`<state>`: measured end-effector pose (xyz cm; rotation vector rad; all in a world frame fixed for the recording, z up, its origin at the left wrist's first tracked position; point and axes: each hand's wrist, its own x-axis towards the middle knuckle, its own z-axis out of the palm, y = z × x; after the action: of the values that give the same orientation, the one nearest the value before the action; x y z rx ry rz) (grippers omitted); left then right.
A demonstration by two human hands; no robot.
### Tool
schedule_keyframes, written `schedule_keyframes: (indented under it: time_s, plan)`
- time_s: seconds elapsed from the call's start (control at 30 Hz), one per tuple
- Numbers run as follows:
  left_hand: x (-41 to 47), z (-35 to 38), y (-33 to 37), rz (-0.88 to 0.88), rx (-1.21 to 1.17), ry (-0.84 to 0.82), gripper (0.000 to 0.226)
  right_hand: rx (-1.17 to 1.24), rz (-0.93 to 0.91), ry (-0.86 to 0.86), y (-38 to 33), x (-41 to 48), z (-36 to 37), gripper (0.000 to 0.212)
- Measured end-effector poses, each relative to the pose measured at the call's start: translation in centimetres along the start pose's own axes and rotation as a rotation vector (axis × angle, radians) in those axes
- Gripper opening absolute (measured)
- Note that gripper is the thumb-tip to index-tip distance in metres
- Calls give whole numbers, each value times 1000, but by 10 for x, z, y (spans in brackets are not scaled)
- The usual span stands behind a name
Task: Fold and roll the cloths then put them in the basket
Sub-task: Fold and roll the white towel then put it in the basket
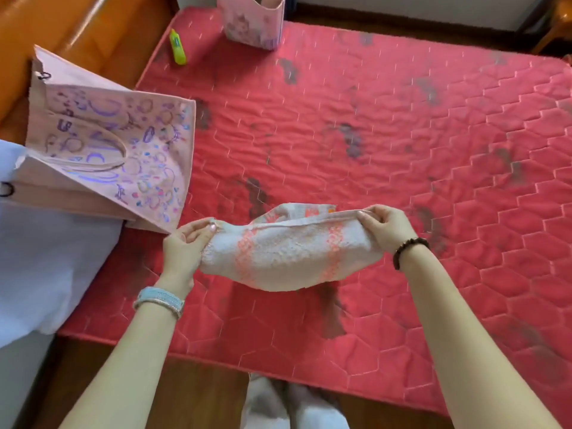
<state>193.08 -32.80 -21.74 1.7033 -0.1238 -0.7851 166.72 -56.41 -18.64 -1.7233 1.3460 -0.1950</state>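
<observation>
A pale cloth with orange-pink stripes hangs stretched between my two hands, just above the red quilted mattress. My left hand pinches its left end. My right hand pinches the top hem at its right end. The cloth's lower edge sags toward the mattress. A pink patterned basket stands upright at the mattress's far edge, top cut off by the frame.
A large pink paper bag lies on its side at the left, overlapping the mattress edge. A yellow-green bottle lies near the basket. White fabric sits at the left; wooden floor borders the mattress.
</observation>
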Motion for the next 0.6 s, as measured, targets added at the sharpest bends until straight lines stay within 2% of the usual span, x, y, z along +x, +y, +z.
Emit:
schedule_keyframes:
  time_s: [0.27,0.43,0.6]
  plan:
    - [33,15,-136,-181,157,80,12,-102,193,-48,114,38,88,19]
    - [58,23,-194,-278,241,83,9,-152,266,-61,151,64,123,23]
    - [79,32,-220,-255,348,150,15,-212,296,-86,169,87,145,21]
